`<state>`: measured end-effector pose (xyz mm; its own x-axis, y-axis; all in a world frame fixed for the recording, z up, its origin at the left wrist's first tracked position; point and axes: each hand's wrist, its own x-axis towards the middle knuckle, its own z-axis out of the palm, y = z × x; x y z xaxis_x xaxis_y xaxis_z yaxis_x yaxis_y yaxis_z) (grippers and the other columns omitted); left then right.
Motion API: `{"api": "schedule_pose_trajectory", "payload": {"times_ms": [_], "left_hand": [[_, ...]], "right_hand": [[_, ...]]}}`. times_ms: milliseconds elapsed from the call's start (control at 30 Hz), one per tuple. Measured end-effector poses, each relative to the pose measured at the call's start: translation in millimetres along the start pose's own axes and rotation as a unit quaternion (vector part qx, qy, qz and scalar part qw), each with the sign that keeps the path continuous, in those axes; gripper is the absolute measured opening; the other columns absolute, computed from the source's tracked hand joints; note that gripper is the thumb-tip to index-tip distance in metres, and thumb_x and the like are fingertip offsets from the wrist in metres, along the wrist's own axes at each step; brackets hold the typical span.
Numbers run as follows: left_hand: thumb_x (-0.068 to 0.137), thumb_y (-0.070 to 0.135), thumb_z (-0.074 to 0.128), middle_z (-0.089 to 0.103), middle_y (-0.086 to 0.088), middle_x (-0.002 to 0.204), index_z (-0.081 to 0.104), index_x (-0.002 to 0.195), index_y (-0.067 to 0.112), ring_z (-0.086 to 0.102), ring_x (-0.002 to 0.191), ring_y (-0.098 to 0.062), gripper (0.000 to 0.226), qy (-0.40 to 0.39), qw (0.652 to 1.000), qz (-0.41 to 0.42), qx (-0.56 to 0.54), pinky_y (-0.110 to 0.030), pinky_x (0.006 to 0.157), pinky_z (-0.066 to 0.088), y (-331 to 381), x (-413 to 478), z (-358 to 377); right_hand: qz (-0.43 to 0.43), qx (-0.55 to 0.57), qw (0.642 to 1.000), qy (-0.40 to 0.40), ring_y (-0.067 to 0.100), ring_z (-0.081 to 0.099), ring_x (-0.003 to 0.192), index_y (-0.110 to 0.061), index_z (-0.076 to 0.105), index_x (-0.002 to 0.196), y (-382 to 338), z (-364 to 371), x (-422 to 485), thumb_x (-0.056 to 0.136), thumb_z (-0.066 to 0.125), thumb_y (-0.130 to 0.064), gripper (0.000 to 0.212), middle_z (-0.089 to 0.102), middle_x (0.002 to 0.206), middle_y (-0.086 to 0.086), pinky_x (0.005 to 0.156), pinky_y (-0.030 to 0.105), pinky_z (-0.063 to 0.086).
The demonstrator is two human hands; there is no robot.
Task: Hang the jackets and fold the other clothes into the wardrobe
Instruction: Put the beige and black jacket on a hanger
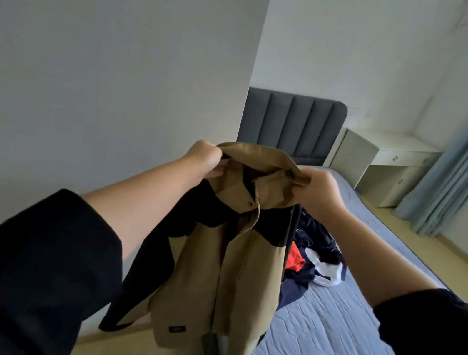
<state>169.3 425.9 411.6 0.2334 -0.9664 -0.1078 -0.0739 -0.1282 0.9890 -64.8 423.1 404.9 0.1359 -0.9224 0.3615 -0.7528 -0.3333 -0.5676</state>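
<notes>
You're on the jacket step. The tan-and-black jacket (pixel 211 266) hangs in the air in front of you, over the near edge of the bed (pixel 339 334). Your left hand (pixel 203 158) grips one end of the collar and your right hand (pixel 315 192) the other. The fingers (pixel 218 170) are curled tight into the fabric and hold nothing else. The jacket's front faces you, and one black sleeve dangles on your left.

My read: hanging has barely begun, as there's no hanger in the jacket yet. The next move needs a hanger and a rail, and neither is in view, so you'll prob. have to turn away from the bed. Keep the shoulders spread so the hanger can go in at the neck. One hand must let go to fetch it, so expect the jacket to sag from the other.

The pile of clothes (pixel 316 253) for folding lies on the bed just behind the jacket, w/ dark blue, red and white pieces.

Hidden or unclear:
- The wardrobe isn't in frame.
- The big grey panel (pixel 106 63) on the left could be a wall or the wardrobe's side — can't tell.
- The jacket covers part of the pile, so there's no item count.
- The hem label is too small to read.
</notes>
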Motion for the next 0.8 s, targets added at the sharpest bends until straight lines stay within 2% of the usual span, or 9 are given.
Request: {"api": "schedule_pose_trajectory", "payload": {"times_ms": [133, 267, 333, 467, 533, 600, 633, 733, 800], "left_hand": [[0.084, -0.008, 0.049, 0.063, -0.017, 0.091, 0.062, 0.091, -0.001, 0.062, 0.087, -0.028, 0.016, -0.06, 0.998, -0.015, 0.015, -0.029, 0.076, 0.053, -5.9, -6.3, -12.6], [0.076, -0.012, 0.047, 0.043, -0.006, 0.062, 0.045, 0.057, 0.011, 0.042, 0.066, -0.02, 0.029, -0.096, 0.943, 0.127, 0.292, -0.025, 0.059, 0.033, -6.5, -18.2, -20.0], [0.08, -0.005, 0.048, 0.041, -0.005, 0.056, 0.039, 0.052, 0.013, 0.037, 0.062, -0.022, 0.035, -0.045, 0.903, 0.212, 0.372, -0.028, 0.053, 0.026, 1.4, -23.8, -24.1], [0.082, 0.007, 0.056, 0.051, -0.015, 0.053, 0.053, 0.056, 0.002, 0.042, 0.054, -0.028, 0.026, 0.055, 0.864, 0.412, 0.286, -0.033, 0.052, 0.027, 27.3, -38.0, -26.9], [0.079, 0.006, 0.057, 0.049, -0.005, 0.049, 0.052, 0.055, 0.01, 0.043, 0.052, -0.026, 0.025, 0.092, 0.859, 0.441, 0.243, -0.031, 0.051, 0.027, 37.6, -43.2, -15.1], [0.081, 0.005, 0.059, 0.058, -0.007, 0.056, 0.061, 0.061, 0.008, 0.053, 0.058, -0.028, 0.021, 0.114, 0.865, 0.417, 0.254, -0.031, 0.052, 0.035, 35.5, -41.7, 0.9], [0.083, 0.008, 0.06, 0.063, -0.009, 0.062, 0.066, 0.068, 0.006, 0.057, 0.064, -0.031, 0.017, 0.123, 0.867, 0.393, 0.28, -0.031, 0.055, 0.038, 28.4, -38.5, 8.3], [0.091, 0.024, 0.059, 0.064, -0.006, 0.073, 0.071, 0.09, 0.011, 0.059, 0.072, -0.03, 0.018, 0.158, 0.862, 0.296, 0.381, -0.027, 0.059, 0.034, -6.1, -31.3, 17.9], [0.093, 0.036, 0.055, 0.057, -0.002, 0.071, 0.068, 0.092, 0.013, 0.052, 0.065, -0.026, 0.027, 0.179, 0.829, 0.243, 0.47, -0.026, 0.056, 0.032, -26.4, -30.6, 15.2]], "right_hand": [[0.046, -0.157, 0.986, 0.045, 0.028, 0.052, 0.064, -0.009, 0.053, 0.058, 6.7, 2.5, 3.0, 0.079, 0.055, -0.005, 0.021, 0.052, 0.059, 0.005, 0.048, 0.026, 0.029], [0.047, -0.177, 0.976, 0.113, 0.03, 0.05, 0.065, -0.008, 0.061, 0.069, -0.3, 0.9, 8.2, 0.076, 0.052, -0.002, 0.014, 0.052, 0.063, 0.005, 0.052, 0.026, 0.03], [0.021, -0.115, 0.982, 0.146, 0.028, 0.052, 0.067, -0.008, 0.062, 0.07, -3.7, -2.9, 13.0, 0.075, 0.05, 0.001, 0.016, 0.054, 0.064, 0.004, 0.052, 0.025, 0.029], [0.014, 0.154, 0.944, 0.29, 0.013, 0.055, 0.074, -0.034, 0.055, 0.074, -9.9, -20.7, 25.1, 0.074, 0.062, -0.017, 0.018, 0.058, 0.077, -0.005, 0.056, 0.011, 0.039], [0.081, 0.301, 0.933, 0.178, 0.01, 0.062, 0.082, -0.038, 0.058, 0.084, 0.7, -16.8, 24.1, 0.078, 0.07, -0.027, 0.018, 0.065, 0.089, -0.002, 0.066, 0.013, 0.048], [0.2, 0.3, 0.932, -0.03, 0.017, 0.066, 0.08, -0.022, 0.066, 0.087, 23.6, 5.2, 13.5, 0.086, 0.067, -0.026, 0.004, 0.07, 0.088, 0.005, 0.066, 0.025, 0.051], [0.238, 0.261, 0.933, -0.069, 0.02, 0.065, 0.076, -0.013, 0.066, 0.083, 35.9, 16.0, 8.4, 0.089, 0.064, -0.023, 0.012, 0.069, 0.081, 0.008, 0.062, 0.026, 0.049], [0.257, 0.238, 0.937, -0.003, 0.02, 0.056, 0.066, -0.01, 0.059, 0.072, 59.6, 32.8, 1.2, 0.092, 0.05, -0.011, 0.022, 0.059, 0.067, 0.007, 0.05, 0.024, 0.04], [0.234, 0.243, 0.941, -0.012, 0.016, 0.054, 0.062, -0.014, 0.058, 0.07, 67.0, 36.6, 2.4, 0.094, 0.05, -0.013, 0.026, 0.058, 0.065, 0.005, 0.047, 0.023, 0.039]]}}
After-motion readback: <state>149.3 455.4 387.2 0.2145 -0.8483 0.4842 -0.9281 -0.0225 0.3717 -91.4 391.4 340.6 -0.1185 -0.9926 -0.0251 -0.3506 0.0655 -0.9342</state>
